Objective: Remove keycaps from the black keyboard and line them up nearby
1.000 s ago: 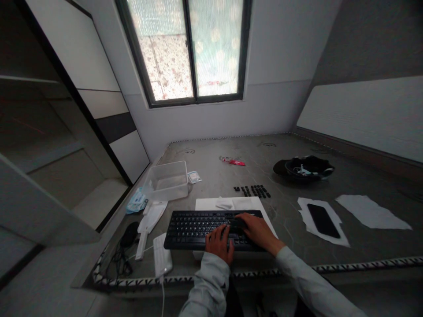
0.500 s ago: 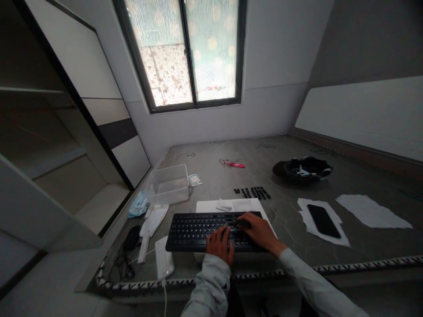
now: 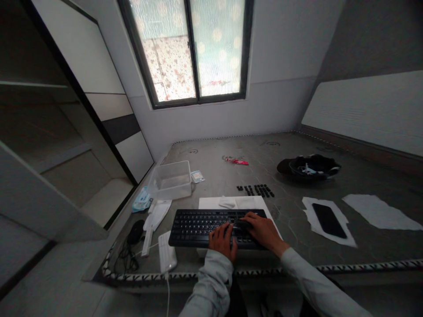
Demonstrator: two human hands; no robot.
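A black keyboard (image 3: 194, 226) lies across a white sheet (image 3: 209, 204) in front of me. My left hand (image 3: 222, 241) rests on its lower middle part, with fingers spread over the keys. Over the right part of the keyboard, my right hand (image 3: 262, 229) is closed round a small dark object (image 3: 243, 224), whose kind I cannot make out. Behind the sheet, several loose black keycaps (image 3: 261, 190) lie in short rows. A folded white cloth or tissue (image 3: 227, 202) sits on the sheet's far part.
A clear plastic box (image 3: 173, 193) stands at the left, near a blue packet (image 3: 142, 200), a black mouse (image 3: 135, 232) and a white power strip (image 3: 167, 253). To the right are a black cap (image 3: 317, 175) and a phone (image 3: 328, 220) on white paper. A red item (image 3: 238, 161) lies farther back.
The view has shifted slightly, so everything sits a little farther right. Both hands stay at nearly the same places on the keyboard, with the dark object still in my right hand.
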